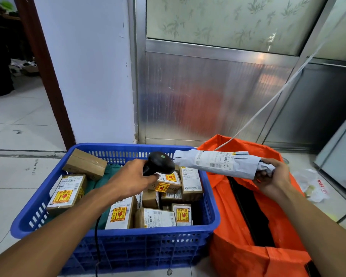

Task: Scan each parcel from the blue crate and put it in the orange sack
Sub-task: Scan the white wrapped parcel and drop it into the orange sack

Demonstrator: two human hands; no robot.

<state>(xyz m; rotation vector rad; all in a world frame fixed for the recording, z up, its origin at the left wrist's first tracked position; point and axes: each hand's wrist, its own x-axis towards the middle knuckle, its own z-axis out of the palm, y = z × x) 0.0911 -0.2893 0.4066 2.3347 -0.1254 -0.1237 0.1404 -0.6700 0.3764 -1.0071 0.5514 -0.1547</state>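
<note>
My left hand (133,177) grips a black barcode scanner (160,163) above the blue crate (128,242); its head points right at a long grey-blue wrapped parcel (214,162). My right hand (273,175) holds that parcel by its crumpled right end, level over the gap between crate and orange sack (238,226). The parcel's white label faces up. Several cardboard boxes (68,193) with yellow fragile stickers lie in the crate. The sack stands open on the right with a dark interior.
A white wall and a metal-framed door panel (214,92) stand behind the crate and sack. A white cord (278,94) runs down into the sack. Crumpled plastic packaging (312,186) lies on the tiled floor at right. A doorway opens at the left.
</note>
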